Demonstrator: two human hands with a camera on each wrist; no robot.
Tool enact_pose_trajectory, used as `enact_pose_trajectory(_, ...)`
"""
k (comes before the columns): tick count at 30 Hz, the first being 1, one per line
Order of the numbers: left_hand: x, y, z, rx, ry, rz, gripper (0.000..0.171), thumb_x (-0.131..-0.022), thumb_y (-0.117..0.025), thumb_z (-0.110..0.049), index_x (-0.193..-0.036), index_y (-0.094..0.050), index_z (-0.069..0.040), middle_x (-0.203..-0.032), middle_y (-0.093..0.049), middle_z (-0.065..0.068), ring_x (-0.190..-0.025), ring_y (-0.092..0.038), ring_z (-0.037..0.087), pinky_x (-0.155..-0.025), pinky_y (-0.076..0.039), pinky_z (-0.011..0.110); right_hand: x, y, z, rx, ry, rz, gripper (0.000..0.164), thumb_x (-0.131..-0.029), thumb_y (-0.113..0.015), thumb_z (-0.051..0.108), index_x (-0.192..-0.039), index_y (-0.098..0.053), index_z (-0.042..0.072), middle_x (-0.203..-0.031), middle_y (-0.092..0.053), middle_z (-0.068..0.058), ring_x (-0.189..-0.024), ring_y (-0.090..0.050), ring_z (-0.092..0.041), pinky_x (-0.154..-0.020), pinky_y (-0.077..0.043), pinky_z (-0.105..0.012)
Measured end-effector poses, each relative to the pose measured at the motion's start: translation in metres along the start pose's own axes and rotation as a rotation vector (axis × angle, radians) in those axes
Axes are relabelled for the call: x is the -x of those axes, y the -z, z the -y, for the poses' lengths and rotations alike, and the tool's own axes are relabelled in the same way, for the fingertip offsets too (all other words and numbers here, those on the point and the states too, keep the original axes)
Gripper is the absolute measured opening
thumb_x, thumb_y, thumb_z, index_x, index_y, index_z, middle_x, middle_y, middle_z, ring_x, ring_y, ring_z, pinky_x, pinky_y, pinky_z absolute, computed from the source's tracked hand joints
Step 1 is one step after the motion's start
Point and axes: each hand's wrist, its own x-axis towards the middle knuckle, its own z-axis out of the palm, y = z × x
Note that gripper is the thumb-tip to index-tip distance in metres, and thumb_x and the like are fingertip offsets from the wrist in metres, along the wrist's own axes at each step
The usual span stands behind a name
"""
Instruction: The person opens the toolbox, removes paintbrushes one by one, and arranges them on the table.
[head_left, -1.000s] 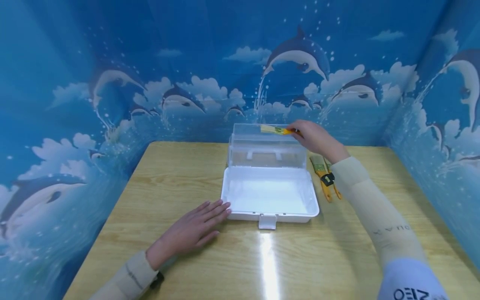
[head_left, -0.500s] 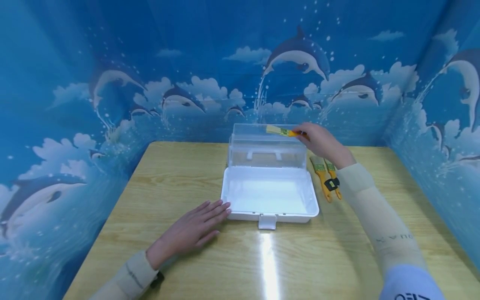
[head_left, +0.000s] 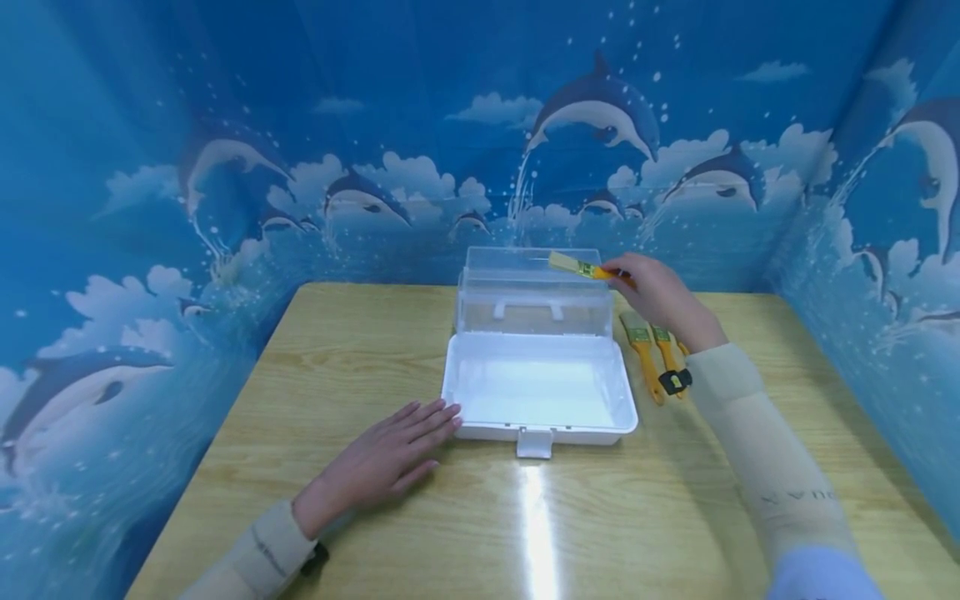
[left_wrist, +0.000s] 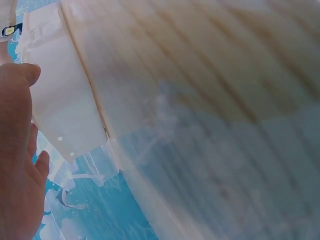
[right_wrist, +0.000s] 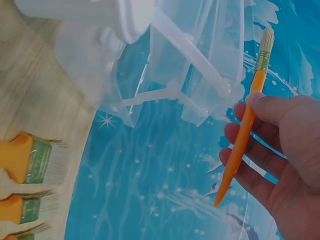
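Between the thumb and fingers of my right hand (head_left: 660, 293) is a paintbrush (right_wrist: 246, 125) with an orange handle, a green-printed ferrule and pale bristles. It is held in the air in front of the raised clear lid (head_left: 480, 293), bristles pointing left in the head view. The white plastic box (head_left: 555, 431) stands with its lid tipped back and nothing inside. My left hand (head_left: 384, 458) lies with straight fingers, the fingertips at the box's front left corner. Right of the box, more orange-handled paintbrushes (head_left: 641, 357) lie on the table, partly hidden by the right wrist.
A white latch (head_left: 535, 443) hangs at the box's front. The wooden table (head_left: 352, 350) is enclosed by a blue dolphin-print curtain (head_left: 420, 100) at the back and sides. Three brushes show at the left of the right wrist view, the lowest one (right_wrist: 30, 232) partly cut off.
My right hand has moved right and slightly down with the paintbrush, uncovering more of the brushes on the table. The left hand and the box have stayed where they were.
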Motion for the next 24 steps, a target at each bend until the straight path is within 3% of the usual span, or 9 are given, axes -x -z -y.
enact_pose_trajectory(10, 0.0, 0.0, 0.0, 0.001, -0.006, 0.0, 0.065, -0.107, -0.05, -0.036, -0.162, -0.024, -0.016, -0.17, -0.021, 0.001, -0.155, -0.025, 0.022, -0.127, -0.024, 0.046, 0.018, -0.002, -0.007, -0.029, -0.026, -0.048, 0.033, -0.106, -0.053, 0.01, -0.139, -0.059, 0.004, -0.133, -0.061, -0.021, -0.117, -0.06, -0.039, -0.097, -0.055, -0.058)
enact_pose_trajectory(24, 0.0, 0.002, -0.001, 0.018, 0.011, 0.022, 0.065, -0.106, -0.053, -0.035, -0.162, -0.025, -0.017, -0.17, -0.02, 0.0, -0.156, -0.023, 0.021, -0.128, -0.021, 0.043, 0.031, -0.006, -0.02, -0.032, 0.004, -0.113, 0.032, -0.105, -0.054, 0.009, -0.137, -0.06, 0.002, -0.128, -0.063, -0.02, -0.113, -0.062, -0.038, -0.092, -0.056, -0.057)
